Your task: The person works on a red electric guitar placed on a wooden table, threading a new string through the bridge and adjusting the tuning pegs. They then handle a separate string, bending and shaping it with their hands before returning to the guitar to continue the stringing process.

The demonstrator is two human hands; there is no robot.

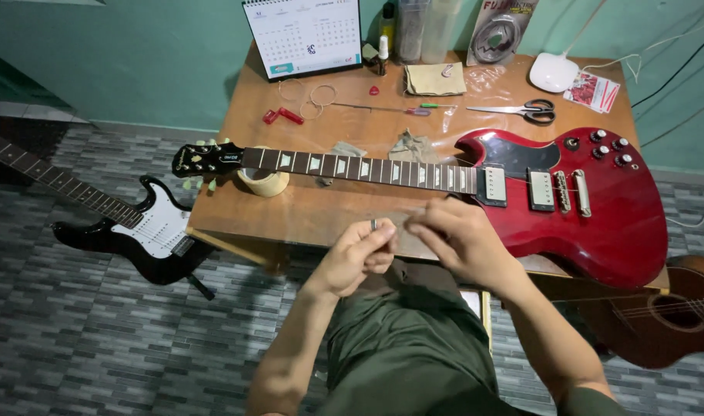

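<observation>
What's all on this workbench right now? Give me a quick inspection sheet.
Surface: brown wooden table, crowded.
Job's things: red electric guitar lying flat across the table; small dark ring-shaped piece pinched in the left hand.
Clutter: silver scissors, desk calendar, roll of tape under the neck, red-handled tool, wire coils.
Grippers: left hand and right hand close together at the table's near edge.
Cables: white cables on the wall.
Surroundings: black-and-white electric guitar and brown acoustic guitar on the grey floor.
</observation>
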